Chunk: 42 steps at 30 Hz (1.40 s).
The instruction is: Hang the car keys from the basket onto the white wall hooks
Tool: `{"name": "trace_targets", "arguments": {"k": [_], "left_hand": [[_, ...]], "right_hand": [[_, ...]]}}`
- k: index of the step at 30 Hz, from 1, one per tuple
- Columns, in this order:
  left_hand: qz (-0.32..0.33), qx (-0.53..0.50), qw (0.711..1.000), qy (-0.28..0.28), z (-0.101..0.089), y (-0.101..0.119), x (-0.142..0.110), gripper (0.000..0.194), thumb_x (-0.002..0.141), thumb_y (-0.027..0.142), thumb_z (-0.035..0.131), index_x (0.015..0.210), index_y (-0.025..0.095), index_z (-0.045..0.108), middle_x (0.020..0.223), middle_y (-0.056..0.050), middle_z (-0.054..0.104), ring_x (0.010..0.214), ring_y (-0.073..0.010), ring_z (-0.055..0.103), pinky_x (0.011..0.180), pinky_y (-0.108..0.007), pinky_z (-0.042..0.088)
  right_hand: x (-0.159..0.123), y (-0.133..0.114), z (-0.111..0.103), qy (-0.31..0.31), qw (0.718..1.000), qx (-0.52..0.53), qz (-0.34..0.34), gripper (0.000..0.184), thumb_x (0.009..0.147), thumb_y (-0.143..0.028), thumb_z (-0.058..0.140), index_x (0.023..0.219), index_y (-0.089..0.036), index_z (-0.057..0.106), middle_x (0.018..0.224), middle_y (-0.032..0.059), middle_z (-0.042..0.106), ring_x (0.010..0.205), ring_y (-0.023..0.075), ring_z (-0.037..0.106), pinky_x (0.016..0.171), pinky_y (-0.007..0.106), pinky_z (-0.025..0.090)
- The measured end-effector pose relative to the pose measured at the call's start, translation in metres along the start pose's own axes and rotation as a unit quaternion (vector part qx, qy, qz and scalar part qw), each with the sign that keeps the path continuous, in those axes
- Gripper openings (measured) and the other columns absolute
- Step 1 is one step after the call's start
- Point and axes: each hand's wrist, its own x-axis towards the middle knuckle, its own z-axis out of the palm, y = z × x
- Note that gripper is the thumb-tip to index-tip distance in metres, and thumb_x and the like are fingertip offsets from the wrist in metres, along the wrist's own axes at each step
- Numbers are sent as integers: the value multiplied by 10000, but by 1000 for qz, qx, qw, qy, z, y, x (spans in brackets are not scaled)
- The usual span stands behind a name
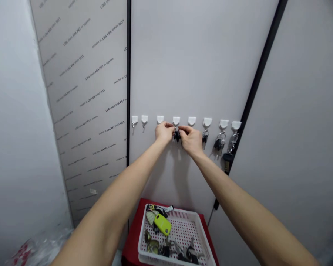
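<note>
A small bunch of dark-headed keys (177, 137) hangs just under a white wall hook (176, 120). From the left, my left hand (164, 132) pinches at the top of this bunch, by its ring. My right hand (192, 141) closes on the same bunch from the other side, thumb and fingers near the hook. The ring itself is mostly covered by my fingertips. Right of my hands, key bunches hang on other hooks: one set (205, 137), a larger bunch (219, 143) and a long chain with a black-headed key (228, 158).
Below stands a white perforated basket (141, 240) on a red surface (131, 236). Inside lie a yellow-green key case (162, 224), several keys and a brass-coloured piece (152, 245). Two hooks (134, 120) at the left hold no keys. Clear plastic wrap (43, 248) lies lower left.
</note>
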Motion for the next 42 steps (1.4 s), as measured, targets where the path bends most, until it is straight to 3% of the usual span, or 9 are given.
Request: {"name": "trace_targets", "arguments": {"k": [7, 11, 14, 16, 19, 22, 25, 32, 42], "left_hand": [[42, 139, 989, 36, -4, -14, 2, 92, 559, 59, 489, 631, 101, 527, 620, -19, 552, 623, -92, 507, 663, -244, 396], [68, 131, 989, 16, -22, -39, -36, 154, 586, 92, 466, 723, 115, 533, 714, -31, 567, 656, -84, 503, 669, -217, 387], [28, 129, 990, -37, -40, -82, -79, 149, 603, 126, 453, 728, 120, 533, 715, -29, 567, 654, -86, 497, 656, -213, 387], [-31, 142, 985, -97, -48, -115, -113, 135, 605, 138, 449, 709, 121, 535, 692, -25, 567, 636, -89, 496, 636, -212, 392], [-85, 183, 960, -194, -52, -156, -163, 149, 607, 125, 430, 711, 130, 536, 681, -18, 564, 621, -89, 494, 612, -207, 394], [-69, 233, 917, -316, -47, -177, -202, 182, 588, 105, 427, 723, 143, 542, 671, -9, 561, 616, -94, 486, 600, -205, 389], [-45, 289, 869, -399, -41, -184, -221, 191, 566, 119, 451, 724, 148, 554, 655, -11, 559, 595, -106, 477, 585, -213, 382], [-62, 332, 842, -420, -40, -191, -224, 221, 552, 134, 471, 754, 158, 558, 668, -17, 566, 583, -115, 483, 551, -207, 372], [-78, 246, 909, -328, -42, -191, -217, 216, 607, 195, 458, 801, 146, 538, 766, -33, 572, 708, -129, 493, 669, -244, 373]], "right_hand": [[0, 5, 7, -49, 998, -49, 5, 240, 610, -147, 407, 773, -115, 580, 740, 57, 607, 684, 138, 538, 683, 282, 398], [-29, 14, -8, -61, 995, -65, -45, 261, 623, -156, 405, 842, -126, 544, 800, 59, 576, 671, 118, 527, 664, 254, 402], [-73, 34, -23, -164, 979, -106, -62, 252, 624, -154, 410, 838, -142, 543, 817, 57, 561, 699, 117, 514, 657, 235, 395], [-111, 52, -32, -321, 937, -132, -43, 239, 610, -160, 439, 816, -167, 558, 787, 47, 574, 713, 129, 514, 661, 237, 387], [-168, 79, -42, -536, 827, -171, 1, 256, 546, -175, 515, 794, -186, 578, 767, 59, 592, 718, 169, 524, 628, 250, 382], [-207, 94, -47, -609, 750, -257, 36, 272, 464, -162, 572, 735, -176, 599, 713, 88, 601, 691, 213, 530, 583, 268, 369], [-222, 99, -49, -623, 722, -297, 36, 231, 462, -130, 559, 685, -175, 604, 680, 92, 603, 675, 216, 532, 565, 261, 352], [-225, 114, -48, -624, 753, -199, 54, 193, 514, -142, 491, 683, -185, 574, 634, 38, 586, 580, 146, 499, 478, 205, 292], [-217, 114, -40, -490, 855, -47, 164, 85, 633, -210, 400, 604, -153, 456, 492, -32, 437, 469, 72, 373, 446, 179, 270]]}}
